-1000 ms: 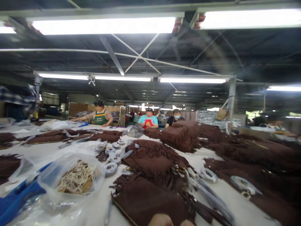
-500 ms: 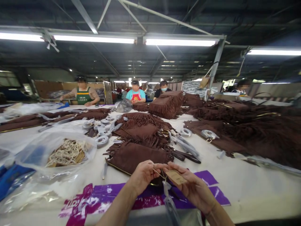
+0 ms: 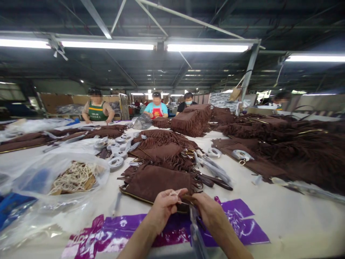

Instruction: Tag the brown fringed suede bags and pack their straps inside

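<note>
My left hand (image 3: 164, 208) is closed in a pinch on a thin white string (image 3: 175, 193). In my right hand (image 3: 209, 212) is a brown hang tag (image 3: 188, 198), seen nearly edge-on, close to the left fingertips. Below the hands hangs a plastic-wrapped strap (image 3: 197, 233); where it joins the string is hidden by the fingers. Just beyond both hands lies a dark brown fringed bag (image 3: 159, 181) with a gold zip along its near edge. Under my hands a purple plastic sheet (image 3: 124, 225) covers the table's front.
A clear plastic bag (image 3: 99, 178) of corded tags (image 3: 77, 176) is at the left. Wrapped strap coils (image 3: 116, 163) lie behind it. More brown fringed bags (image 3: 291, 151) are heaped on the right. Several co-workers, one in a green apron (image 3: 96, 112), are across the table.
My right hand has turned over, so the tag went from flat-facing to edge-on. My left hand has stayed near it with the string. The co-worker in green has drawn both arms in.
</note>
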A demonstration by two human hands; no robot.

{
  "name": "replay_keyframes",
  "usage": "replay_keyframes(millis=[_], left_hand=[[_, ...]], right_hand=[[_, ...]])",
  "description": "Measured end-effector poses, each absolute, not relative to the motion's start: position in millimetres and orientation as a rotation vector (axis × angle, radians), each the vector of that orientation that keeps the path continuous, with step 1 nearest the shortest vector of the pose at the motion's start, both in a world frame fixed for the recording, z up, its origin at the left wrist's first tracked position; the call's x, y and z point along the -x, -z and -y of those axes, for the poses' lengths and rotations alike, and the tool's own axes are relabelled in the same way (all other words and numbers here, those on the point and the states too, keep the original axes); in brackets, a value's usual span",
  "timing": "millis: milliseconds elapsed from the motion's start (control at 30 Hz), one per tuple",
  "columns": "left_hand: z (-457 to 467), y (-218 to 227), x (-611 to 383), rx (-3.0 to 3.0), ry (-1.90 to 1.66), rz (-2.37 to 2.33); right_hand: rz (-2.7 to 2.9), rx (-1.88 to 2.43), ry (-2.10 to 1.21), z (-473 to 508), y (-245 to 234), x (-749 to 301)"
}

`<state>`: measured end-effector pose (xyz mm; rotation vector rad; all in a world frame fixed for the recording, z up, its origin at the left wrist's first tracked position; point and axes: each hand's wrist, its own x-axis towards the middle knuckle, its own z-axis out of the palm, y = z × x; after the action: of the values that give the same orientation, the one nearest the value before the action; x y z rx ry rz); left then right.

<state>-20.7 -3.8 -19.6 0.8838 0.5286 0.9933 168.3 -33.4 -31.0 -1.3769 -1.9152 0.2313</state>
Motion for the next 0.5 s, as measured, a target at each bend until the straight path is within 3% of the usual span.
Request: replay_keyframes(millis=[67,167,300,500], left_hand=[[5.2,11.8,18.5,-1.154,-1.018,-0.627],[7.7,0.7,17.8,-1.738,-1.057,-0.77],[10.6,-2.2,21.7,-2.272,-0.972,-0.727],[10.7,-0.3,43.8,-2.205,-1.042,-0.824]], right_hand=[[2.118,1.523,-0.005,34.2,23.7,-164.5],[2.281,1.636,0.063,34.6,15.9,-160.0],[2.256,1.344,-0.229,30.9,29.6,-162.7],[1.917,1.314,-0.649,23.7,71.9,-179.9]])
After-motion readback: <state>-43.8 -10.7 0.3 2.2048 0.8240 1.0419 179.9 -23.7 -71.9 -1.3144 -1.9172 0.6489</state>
